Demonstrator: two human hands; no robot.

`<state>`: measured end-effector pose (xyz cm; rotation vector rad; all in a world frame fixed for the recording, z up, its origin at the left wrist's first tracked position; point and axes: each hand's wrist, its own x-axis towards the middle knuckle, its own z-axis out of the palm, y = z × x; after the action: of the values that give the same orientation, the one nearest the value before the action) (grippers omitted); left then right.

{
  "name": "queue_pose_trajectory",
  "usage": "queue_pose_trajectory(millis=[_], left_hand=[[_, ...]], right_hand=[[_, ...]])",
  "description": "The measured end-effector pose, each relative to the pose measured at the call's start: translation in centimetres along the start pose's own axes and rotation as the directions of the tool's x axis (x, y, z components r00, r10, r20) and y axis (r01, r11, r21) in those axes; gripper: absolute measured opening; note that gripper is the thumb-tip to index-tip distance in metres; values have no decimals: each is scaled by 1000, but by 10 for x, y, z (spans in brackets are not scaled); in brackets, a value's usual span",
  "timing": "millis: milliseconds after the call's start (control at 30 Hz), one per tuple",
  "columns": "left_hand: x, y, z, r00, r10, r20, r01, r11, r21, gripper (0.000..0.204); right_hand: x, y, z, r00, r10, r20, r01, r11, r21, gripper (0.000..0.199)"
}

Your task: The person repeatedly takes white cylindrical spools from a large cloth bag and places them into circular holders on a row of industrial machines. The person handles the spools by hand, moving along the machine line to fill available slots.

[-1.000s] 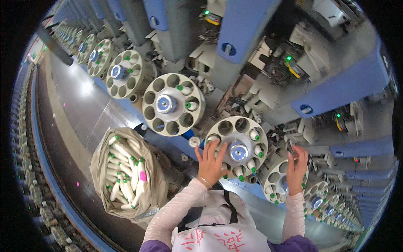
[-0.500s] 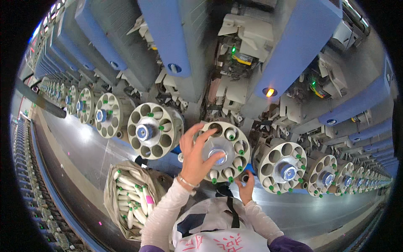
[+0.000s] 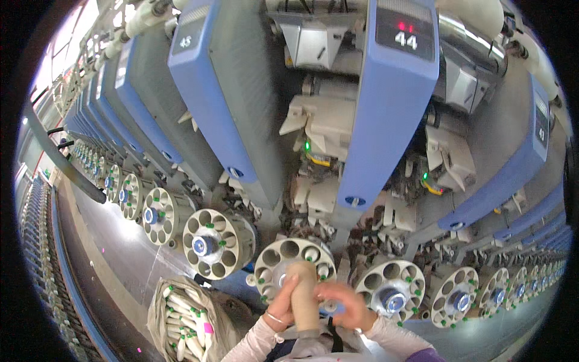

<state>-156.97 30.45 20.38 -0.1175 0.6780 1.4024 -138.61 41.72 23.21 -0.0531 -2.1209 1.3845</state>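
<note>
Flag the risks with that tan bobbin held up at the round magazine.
1. Both hands, left hand and right hand, crowd the tan yarn bobbin close against the beige round magazine with holes; fingers could get pinched if it turns.
2. The bobbin hides the pockets behind it, so it might be seated askew.
3. The full sack of white bobbins beside the person could trip them.

Lower centre, the bobbin and both hands cover much of the round magazine from us. Our forearms run off the bottom edge. Far left, the distant magazines shrink too small to read.
</note>
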Motion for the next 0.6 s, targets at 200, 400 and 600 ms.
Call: queue_pose_trajectory(millis=[200,400,600], left_hand=[[-13,-26,-20,937,-305,171,342,900,-271,66],[-18,-90,-51,839,-545,-2,517,797,-312,67],[2,-115,-88,743,-658,123,647,660,-383,61]], right_hand=[[121,92,-28,399,124,-909,-382,923,-42,40],[144,125,-19,117,513,-850,379,768,516,22],[123,123,-27,262,31,-965,-97,995,6,27]])
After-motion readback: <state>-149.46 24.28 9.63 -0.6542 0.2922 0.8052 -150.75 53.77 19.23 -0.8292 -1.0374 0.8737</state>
